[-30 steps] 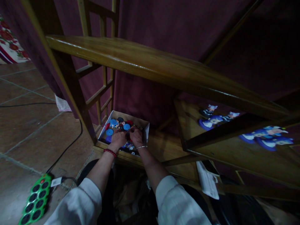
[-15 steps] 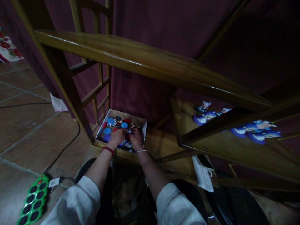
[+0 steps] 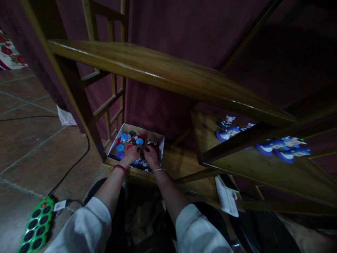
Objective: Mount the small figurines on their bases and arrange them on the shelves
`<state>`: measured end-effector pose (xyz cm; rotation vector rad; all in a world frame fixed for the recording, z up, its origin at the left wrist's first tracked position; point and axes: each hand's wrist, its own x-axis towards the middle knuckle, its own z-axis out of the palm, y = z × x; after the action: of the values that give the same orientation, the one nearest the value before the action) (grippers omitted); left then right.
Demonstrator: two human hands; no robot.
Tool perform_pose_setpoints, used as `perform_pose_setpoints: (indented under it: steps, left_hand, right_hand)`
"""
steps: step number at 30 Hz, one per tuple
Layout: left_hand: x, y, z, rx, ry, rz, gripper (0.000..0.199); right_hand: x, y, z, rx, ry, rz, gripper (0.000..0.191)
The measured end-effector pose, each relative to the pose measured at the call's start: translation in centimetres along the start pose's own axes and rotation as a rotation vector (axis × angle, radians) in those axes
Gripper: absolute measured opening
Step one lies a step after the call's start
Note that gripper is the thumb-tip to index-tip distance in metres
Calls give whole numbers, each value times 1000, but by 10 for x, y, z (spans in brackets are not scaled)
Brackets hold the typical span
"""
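Observation:
An open cardboard box (image 3: pixel 161 149) with white outer walls sits on the low wooden shelf. In it lie several small figurines (image 3: pixel 143 162) and round discs, among them a blue disc (image 3: pixel 120 147) and a red disc (image 3: pixel 142 136). My left hand (image 3: pixel 132 154) reaches into the box with curled fingers, a red bead bracelet at its wrist. Close beside it, my right hand (image 3: pixel 151 156) also has bent fingers and wears a silvery bracelet. The fingertips nearly meet over a small dark thing that I cannot make out.
A wooden rail (image 3: pixel 158 66) crosses above the box. On the right-hand shelf are several blue-based figurines (image 3: pixel 229 133). A white face mask (image 3: pixel 226 198) hangs near a dark phone-like object (image 3: pixel 229 182). A green power strip (image 3: pixel 37 225) and its black cable lie on the tiled floor.
My right hand has shifted slightly left, so its fingers are closer to my left hand. The box and the figurines on the shelf stay where they were; the camera has moved a little.

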<state>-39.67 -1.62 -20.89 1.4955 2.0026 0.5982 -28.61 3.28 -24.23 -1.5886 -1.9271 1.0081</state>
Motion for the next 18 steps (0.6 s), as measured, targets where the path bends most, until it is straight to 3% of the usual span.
perform_pose_setpoints:
  steps: [5, 10, 15, 18]
  left_hand:
    - [-2, 3, -3, -31, -22, 6, 35]
    - [-1, 4, -5, -34, -17, -52, 31]
    - [3, -3, -6, -183, 73, -149, 32]
    - [4, -6, -7, -149, 122, -213, 35]
  right_hand:
    - [10, -13, -1, -129, 37, -74, 29]
    - [18, -28, -3, -237, -69, -101, 44]
    - [21, -36, -8, -297, -146, -154, 53]
    - [24, -34, -7, -309, -140, -180, 54]
